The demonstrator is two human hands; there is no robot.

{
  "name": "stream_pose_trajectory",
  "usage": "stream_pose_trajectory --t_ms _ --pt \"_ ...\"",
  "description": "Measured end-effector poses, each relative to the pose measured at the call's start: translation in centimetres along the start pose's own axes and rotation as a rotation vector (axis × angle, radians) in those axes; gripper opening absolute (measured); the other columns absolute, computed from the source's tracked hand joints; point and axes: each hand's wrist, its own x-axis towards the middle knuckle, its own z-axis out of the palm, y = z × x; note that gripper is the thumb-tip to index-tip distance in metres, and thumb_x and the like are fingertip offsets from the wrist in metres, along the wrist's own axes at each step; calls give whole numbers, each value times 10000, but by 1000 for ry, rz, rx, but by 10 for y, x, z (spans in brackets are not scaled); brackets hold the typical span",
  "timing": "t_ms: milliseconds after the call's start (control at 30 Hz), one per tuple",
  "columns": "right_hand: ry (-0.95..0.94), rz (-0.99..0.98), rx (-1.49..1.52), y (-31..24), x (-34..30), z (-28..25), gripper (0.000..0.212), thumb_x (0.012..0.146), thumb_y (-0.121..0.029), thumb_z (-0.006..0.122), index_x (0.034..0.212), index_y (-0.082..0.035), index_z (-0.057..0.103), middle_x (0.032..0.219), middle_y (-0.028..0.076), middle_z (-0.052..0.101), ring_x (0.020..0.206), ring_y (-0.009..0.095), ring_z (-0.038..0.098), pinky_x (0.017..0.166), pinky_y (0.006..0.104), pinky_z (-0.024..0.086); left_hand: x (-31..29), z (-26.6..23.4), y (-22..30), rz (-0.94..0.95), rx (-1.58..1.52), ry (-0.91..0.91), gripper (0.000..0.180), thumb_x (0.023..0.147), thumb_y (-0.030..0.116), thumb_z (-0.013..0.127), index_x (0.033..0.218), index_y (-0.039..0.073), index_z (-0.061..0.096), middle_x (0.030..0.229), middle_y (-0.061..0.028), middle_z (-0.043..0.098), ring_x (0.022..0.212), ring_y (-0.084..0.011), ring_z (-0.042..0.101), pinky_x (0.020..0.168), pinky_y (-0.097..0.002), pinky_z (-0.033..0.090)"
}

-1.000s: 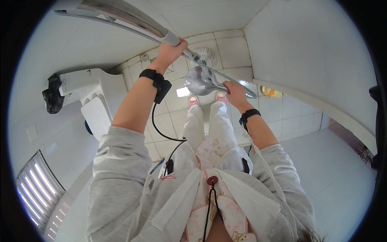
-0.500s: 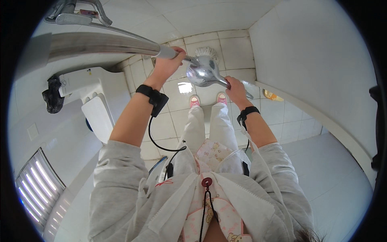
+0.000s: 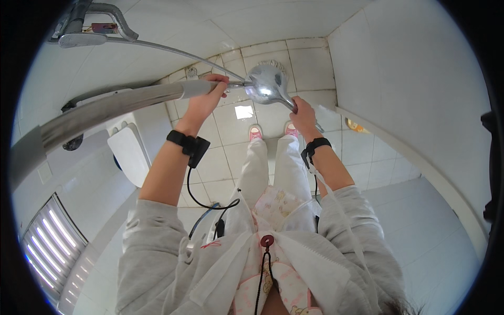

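My left hand (image 3: 207, 100) is closed around a mop (image 3: 121, 104), at the grey sleeve low on its long metal pole. The pole slants from the left rim toward the middle, where white mop strands (image 3: 271, 63) show on the floor, partly behind the shower head. A chrome shower head (image 3: 266, 84) is in my right hand (image 3: 303, 116), whose fingers wrap its handle. Its round head lies just right of my left hand and covers the pole's lower end. A thin metal hose (image 3: 173, 50) runs from the wall tap (image 3: 84, 39) to behind it.
A white toilet (image 3: 128, 149) stands at the left, with a black bag (image 3: 73, 143) near it. A yellow-orange object (image 3: 357, 125) lies on the tiled floor by the right-hand panel (image 3: 409, 68). A floor drain (image 3: 191, 71) sits near the far wall. My pink shoes (image 3: 255, 132) are below my hands.
The pole's upper end has swung nearer and lower at the left. My left hand has shifted left and slightly nearer with it. The shower head has moved slightly farther away.
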Motion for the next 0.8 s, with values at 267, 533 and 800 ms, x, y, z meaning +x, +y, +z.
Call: stream_pose_trajectory --t_ms 267,533,800 --pt "108 42 -24 -4 29 4 313 661 -49 569 968 -109 556 825 103 602 799 323 573 661 431 441 -3 -5 5 -10 -18 -40 165 805 102 534 894 -15 608 930 -75 633 695 -122 575 644 -234 478" --pt "86 37 -49 -25 51 0 311 663 -43 574 970 -94 558 867 127 607 825 331 576 692 437 451 -5 -9 -4 23 -23 -42 163 803 93 525 888 -14 613 941 -80 638 740 -124 568 668 -239 475" --pt "41 -37 -49 -49 64 31 293 675 -37 583 961 -89 558 887 125 602 863 327 569 713 436 450 -7 -10 -11 88 74 -65 165 814 67 500 900 -25 607 1031 -120 622 842 -149 572 695 -262 494"
